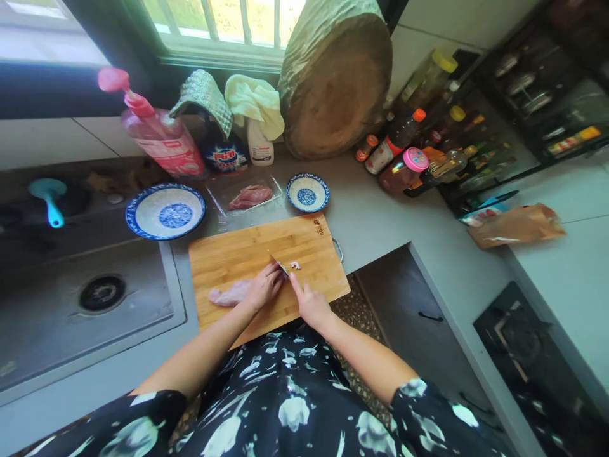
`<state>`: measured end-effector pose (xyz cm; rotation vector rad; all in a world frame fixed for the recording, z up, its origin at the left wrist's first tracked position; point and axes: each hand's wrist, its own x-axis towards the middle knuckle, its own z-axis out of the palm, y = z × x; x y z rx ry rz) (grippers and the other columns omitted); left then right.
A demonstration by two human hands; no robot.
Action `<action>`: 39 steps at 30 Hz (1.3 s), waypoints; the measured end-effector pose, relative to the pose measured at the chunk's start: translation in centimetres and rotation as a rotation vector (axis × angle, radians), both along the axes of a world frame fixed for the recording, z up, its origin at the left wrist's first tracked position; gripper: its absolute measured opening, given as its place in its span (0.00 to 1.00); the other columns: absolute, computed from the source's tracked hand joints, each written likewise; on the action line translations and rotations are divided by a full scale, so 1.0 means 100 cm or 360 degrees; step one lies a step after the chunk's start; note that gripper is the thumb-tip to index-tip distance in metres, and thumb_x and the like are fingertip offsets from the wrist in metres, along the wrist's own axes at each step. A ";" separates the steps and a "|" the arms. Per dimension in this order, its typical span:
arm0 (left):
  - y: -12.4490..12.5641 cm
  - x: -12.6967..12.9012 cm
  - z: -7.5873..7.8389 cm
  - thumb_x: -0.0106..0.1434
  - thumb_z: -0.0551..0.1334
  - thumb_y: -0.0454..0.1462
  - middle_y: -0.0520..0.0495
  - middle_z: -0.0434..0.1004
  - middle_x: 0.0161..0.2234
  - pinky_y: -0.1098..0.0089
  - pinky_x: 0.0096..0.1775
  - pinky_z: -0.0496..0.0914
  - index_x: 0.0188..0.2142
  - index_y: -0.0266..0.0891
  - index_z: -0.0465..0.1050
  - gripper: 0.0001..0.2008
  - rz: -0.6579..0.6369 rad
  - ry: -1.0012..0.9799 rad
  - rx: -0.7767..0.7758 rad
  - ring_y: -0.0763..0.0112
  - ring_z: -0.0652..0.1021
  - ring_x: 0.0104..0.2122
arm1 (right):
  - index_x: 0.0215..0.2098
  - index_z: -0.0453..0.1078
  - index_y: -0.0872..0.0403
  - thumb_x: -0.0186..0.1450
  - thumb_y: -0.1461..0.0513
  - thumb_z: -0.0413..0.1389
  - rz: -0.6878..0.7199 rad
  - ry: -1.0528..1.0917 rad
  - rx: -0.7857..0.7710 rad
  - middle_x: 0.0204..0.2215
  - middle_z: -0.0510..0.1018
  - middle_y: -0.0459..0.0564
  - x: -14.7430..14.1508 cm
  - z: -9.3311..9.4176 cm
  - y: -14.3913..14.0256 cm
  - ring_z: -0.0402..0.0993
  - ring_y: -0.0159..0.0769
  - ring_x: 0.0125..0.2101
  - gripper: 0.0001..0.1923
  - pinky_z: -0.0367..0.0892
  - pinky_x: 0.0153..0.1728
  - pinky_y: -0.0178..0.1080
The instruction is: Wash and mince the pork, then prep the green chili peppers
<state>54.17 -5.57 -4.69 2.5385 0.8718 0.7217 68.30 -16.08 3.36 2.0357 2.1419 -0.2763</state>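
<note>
A bamboo cutting board lies on the grey counter in front of me. A pale pink piece of raw meat rests on its left part. My left hand presses down on the meat's right end. My right hand grips the handle of a knife, whose blade stands at the meat just beside my left fingers. A few small cut bits lie right of the blade.
Behind the board sit a clear tray with more raw meat, a large blue-rimmed bowl and a small one. A sink is at left, sauce bottles and a round wooden block at the back, a stove at right.
</note>
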 end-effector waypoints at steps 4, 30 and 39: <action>0.001 -0.001 -0.007 0.62 0.53 0.36 0.37 0.72 0.45 0.62 0.51 0.67 0.41 0.33 0.71 0.13 0.0003 0.0023 0.0027 0.60 0.70 0.49 | 0.65 0.32 0.52 0.64 0.69 0.39 0.0025 0.0063 0.0056 0.36 0.71 0.57 -0.012 -0.001 0.033 0.74 0.37 0.30 0.33 0.70 0.30 0.37; -0.003 0.000 0.003 0.63 0.53 0.37 0.40 0.70 0.45 0.58 0.49 0.68 0.40 0.38 0.72 0.11 0.0050 -0.0114 -0.0065 0.62 0.71 0.46 | 0.65 0.28 0.52 0.61 0.70 0.42 -0.0041 0.0066 -0.0117 0.34 0.72 0.53 0.011 0.008 -0.023 0.73 0.37 0.28 0.38 0.70 0.31 0.37; -0.003 -0.003 -0.007 0.62 0.53 0.37 0.39 0.70 0.44 0.60 0.49 0.68 0.40 0.36 0.71 0.11 0.0042 -0.0107 -0.0011 0.62 0.71 0.46 | 0.65 0.29 0.51 0.62 0.70 0.41 -0.0016 0.0133 -0.0002 0.38 0.73 0.56 -0.004 -0.002 0.029 0.74 0.37 0.31 0.36 0.69 0.33 0.36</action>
